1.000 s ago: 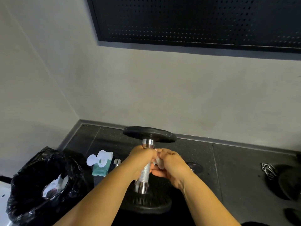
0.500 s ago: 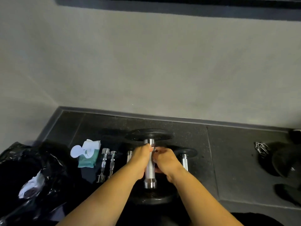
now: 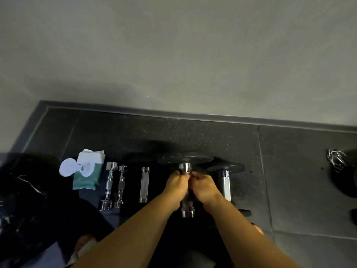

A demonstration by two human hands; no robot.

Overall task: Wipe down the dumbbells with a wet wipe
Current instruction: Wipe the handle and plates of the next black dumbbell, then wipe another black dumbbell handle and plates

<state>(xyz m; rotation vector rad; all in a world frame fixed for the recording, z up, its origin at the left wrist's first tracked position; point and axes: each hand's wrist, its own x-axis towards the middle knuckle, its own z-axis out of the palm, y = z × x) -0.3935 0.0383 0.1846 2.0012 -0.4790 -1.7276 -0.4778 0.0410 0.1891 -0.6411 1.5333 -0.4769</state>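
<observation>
Left hand: the left hand [image 3: 176, 185] has its fingers curled round the far part of the handle, just under the far collar.
Right hand: the right hand [image 3: 203, 189] is curled on the same stretch of handle from the right, with its knuckles touching the left hand's.
Wet wipe: no wipe shows between the fingers. I cannot tell which hand has it, or whether either does.
Task's thing: the dumbbell [image 3: 187, 210] is held in both hands at scene centre. Its far plate [image 3: 185, 159] lies just beyond the fingertips, and its near chrome collar pokes out below the wrists.
Long axis: the handle runs near to far, almost in line with the forearms.
Key relation: the uncovered handle lies on the near side of both hands, so the next wiping pass probably pulls toward the body. Both hands are equally close to it.
Right neighbour: a second dumbbell [image 3: 225, 183] lies just beside the right hand and parallel to the held one.
Left neighbours: a bare bar [image 3: 144, 183] lies nearest the left hand, then slim chrome bars [image 3: 110, 182], then the wipe pack [image 3: 87, 172] with its flap open.
Far left: a black bin bag [image 3: 25, 190].
Far right: a metal chain [image 3: 335, 160] lies on the dark floor [image 3: 193, 136].
</observation>
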